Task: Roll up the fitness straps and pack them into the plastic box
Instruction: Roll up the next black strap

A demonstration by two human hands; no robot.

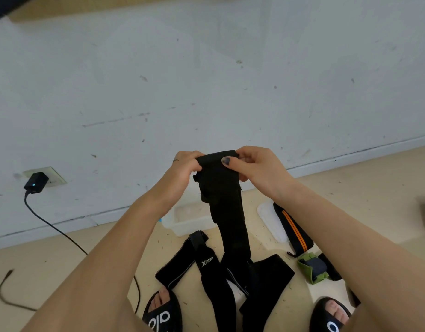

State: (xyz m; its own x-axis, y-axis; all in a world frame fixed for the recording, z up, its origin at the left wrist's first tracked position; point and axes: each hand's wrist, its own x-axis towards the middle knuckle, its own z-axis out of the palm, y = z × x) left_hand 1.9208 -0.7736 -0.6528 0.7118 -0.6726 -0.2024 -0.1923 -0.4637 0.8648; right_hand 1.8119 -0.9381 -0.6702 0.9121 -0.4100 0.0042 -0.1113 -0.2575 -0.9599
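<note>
Both hands raised above the floor, level with each other. Left hand [182, 167] pinches the left top corner of a black strap [227, 207]; right hand [252, 165] pinches the right top corner, thumb laid over the front. Top edge looks folded over, roll apparently just begun. Strap's long axis runs straight down from the hands toward the person's feet, tail trailing among other black straps [206, 271] on the floor. Plastic box [190, 221] sits beyond, near the wall, below the left hand. Judgement: rolling proceeds downward along the hanging length.
</note>
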